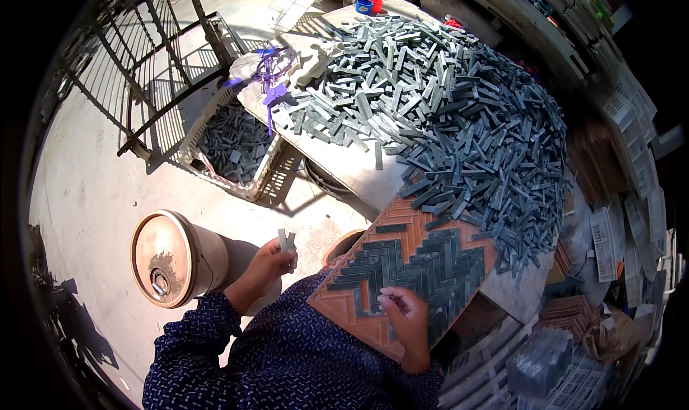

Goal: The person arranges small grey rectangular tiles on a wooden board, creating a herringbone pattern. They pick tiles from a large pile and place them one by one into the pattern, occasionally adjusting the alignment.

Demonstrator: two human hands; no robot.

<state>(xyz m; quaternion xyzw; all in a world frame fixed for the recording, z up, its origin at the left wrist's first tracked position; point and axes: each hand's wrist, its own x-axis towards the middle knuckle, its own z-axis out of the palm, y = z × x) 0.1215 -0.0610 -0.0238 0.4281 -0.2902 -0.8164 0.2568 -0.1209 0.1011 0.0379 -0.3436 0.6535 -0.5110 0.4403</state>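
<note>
Right hand (pixel 403 311) pinching 1 grey stone strip (pixel 392 291) should seat it snug in the orange herringbone mould tray (pixel 373 324), while left hand (pixel 269 263) grips 2 spare grey strips (pixel 287 239).

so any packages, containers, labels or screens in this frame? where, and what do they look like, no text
No labels, signs or screens legible.
Drum: floor beside the left hand, on its side, cream, tan lid with a small cap.
Crate: left of the table, white lattice, holding grey strips.
Stacked crates: right edge, white lattice.
Two small caps: table's far end, one blue, one red.
Right hand: on the orange herringbone tray.
</note>
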